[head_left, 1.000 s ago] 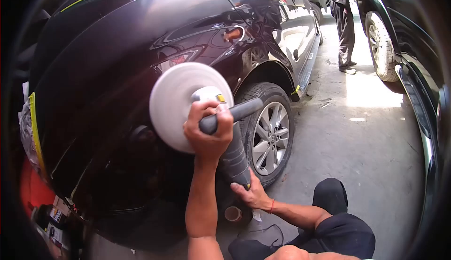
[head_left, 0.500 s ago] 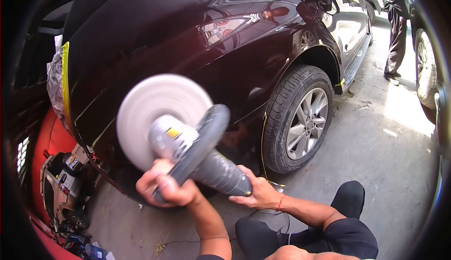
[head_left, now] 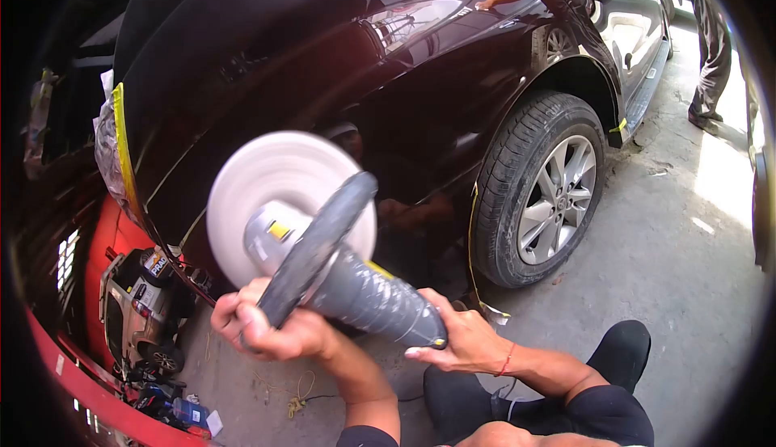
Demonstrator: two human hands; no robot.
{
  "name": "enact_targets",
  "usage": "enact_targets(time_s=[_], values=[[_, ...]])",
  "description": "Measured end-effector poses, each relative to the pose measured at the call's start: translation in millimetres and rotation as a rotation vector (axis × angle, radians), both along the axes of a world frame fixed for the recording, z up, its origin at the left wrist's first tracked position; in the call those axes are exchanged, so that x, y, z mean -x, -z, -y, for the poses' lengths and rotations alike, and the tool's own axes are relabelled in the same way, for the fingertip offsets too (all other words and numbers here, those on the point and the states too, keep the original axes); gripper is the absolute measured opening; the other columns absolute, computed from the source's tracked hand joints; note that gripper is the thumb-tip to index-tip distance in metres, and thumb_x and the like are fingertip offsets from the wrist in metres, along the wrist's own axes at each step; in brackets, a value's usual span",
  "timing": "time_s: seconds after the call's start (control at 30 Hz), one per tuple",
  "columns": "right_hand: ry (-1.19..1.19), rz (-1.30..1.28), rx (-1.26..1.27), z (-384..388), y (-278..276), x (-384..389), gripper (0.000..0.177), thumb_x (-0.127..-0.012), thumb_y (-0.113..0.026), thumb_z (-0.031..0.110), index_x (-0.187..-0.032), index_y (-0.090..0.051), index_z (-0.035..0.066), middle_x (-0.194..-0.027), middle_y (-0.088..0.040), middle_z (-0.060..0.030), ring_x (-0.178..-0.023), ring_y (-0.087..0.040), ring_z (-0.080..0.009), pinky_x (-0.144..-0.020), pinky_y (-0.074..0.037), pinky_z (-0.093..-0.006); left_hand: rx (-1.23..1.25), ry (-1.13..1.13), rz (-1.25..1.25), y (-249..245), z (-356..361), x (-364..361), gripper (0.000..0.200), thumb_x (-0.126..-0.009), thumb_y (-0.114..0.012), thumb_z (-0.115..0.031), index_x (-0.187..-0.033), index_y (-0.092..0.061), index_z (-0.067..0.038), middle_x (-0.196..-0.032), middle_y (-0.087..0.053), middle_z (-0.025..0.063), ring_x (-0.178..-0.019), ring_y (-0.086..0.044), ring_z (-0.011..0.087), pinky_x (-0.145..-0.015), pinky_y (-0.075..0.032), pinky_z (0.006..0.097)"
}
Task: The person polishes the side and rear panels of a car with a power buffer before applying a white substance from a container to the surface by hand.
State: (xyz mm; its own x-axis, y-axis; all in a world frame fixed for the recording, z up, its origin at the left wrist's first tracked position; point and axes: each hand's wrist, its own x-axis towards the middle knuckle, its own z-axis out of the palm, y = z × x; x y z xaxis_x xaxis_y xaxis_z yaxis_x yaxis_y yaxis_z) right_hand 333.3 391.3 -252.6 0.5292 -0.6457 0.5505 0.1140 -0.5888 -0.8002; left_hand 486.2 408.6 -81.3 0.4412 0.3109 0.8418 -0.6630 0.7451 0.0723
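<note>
A polisher [head_left: 372, 297] with a large round white pad [head_left: 234, 196] is held up against the dark, glossy car panel [head_left: 436, 124]. The pad looks blurred, as if spinning. My left hand [head_left: 279, 330] is closed around the lower end of the polisher's black loop handle [head_left: 323, 233]. Around the rear end of the polisher's grey, dust-streaked body, my right hand [head_left: 465, 335] is wrapped, with its thumb beneath. How firmly the pad touches the panel is hidden behind the tool.
To the right of the pad stands the car's wheel [head_left: 550, 196]. Yellow masking tape [head_left: 123, 136] and plastic edge the panel at left. A cord [head_left: 299, 398] lies on the concrete floor. A person [head_left: 713, 51] stands at the far right; a red car [head_left: 105, 390] is at lower left.
The view has shifted, so the wheel and the panel sit further right. Against the panel, the polisher has moved a little to the left. Both hands keep their grip.
</note>
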Motion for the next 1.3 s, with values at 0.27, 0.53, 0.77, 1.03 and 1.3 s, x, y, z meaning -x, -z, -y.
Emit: enact_targets(time_s=[0.27,0.53,0.77,1.03,1.3], values=[[0.251,0.486,-0.346,46.5,32.0,37.1,0.074,-0.088,-0.078,0.032,-0.143,-0.041,-0.001,-0.119,-0.067,-0.0153,-0.106,-0.065,-0.0217,-0.095,-0.050,-0.0364,-0.352,0.265,0.541,-0.8,112.9,128.5,0.011,-0.080,-0.061,-0.002,-0.089,-0.060,0.004,-0.080,-0.061,0.0046,-0.064,-0.057,0.0114,-0.062,-0.047,0.0265],[0.326,0.733,-0.504,83.5,54.9,51.0,0.051,-0.097,-0.067,0.045,-0.120,-0.047,0.004,-0.071,-0.059,-0.0028,-0.054,-0.058,-0.0127,-0.047,-0.048,-0.0273,-0.563,0.368,0.658,5.4,175.3,208.4,0.011,-0.080,-0.070,-0.011,-0.082,-0.064,-0.002,-0.069,-0.063,0.0137,-0.058,-0.064,0.0243,-0.061,-0.051,0.0350],[0.390,0.578,-0.246,59.0,95.1,-4.2,0.074,-0.087,-0.077,0.029,-0.140,-0.038,-0.004,-0.110,-0.065,-0.0100,-0.100,-0.063,-0.0201,-0.091,-0.051,-0.0343,-0.392,0.312,0.476,38.1,105.7,127.5,0.008,-0.078,-0.068,-0.007,-0.082,-0.062,-0.005,-0.069,-0.062,0.0085,-0.059,-0.060,0.0274,-0.063,-0.049,0.0376],[0.049,0.175,-0.172,-12.4,126.9,-74.6,0.099,-0.077,-0.086,0.026,-0.150,-0.025,-0.001,-0.118,-0.070,-0.0212,-0.105,-0.072,-0.0315,-0.091,-0.057,-0.0392,-0.239,0.190,0.226,104.1,-20.6,-13.5,0.020,-0.079,-0.057,-0.013,-0.091,-0.050,0.001,-0.068,-0.054,0.0090,-0.059,-0.049,0.0166,-0.061,-0.043,0.0352],[-0.135,-0.061,0.107,-15.7,51.1,-111.2,0.096,-0.075,-0.086,0.046,-0.146,-0.037,0.004,-0.099,-0.071,-0.0246,-0.086,-0.073,-0.0412,-0.077,-0.060,-0.0443,0.156,-0.029,-0.165,77.9,-78.7,-93.1,0.022,-0.081,-0.047,-0.023,-0.089,-0.046,-0.003,-0.050,-0.031,-0.0028,-0.047,-0.031,0.0099,-0.053,-0.028,0.0299]])
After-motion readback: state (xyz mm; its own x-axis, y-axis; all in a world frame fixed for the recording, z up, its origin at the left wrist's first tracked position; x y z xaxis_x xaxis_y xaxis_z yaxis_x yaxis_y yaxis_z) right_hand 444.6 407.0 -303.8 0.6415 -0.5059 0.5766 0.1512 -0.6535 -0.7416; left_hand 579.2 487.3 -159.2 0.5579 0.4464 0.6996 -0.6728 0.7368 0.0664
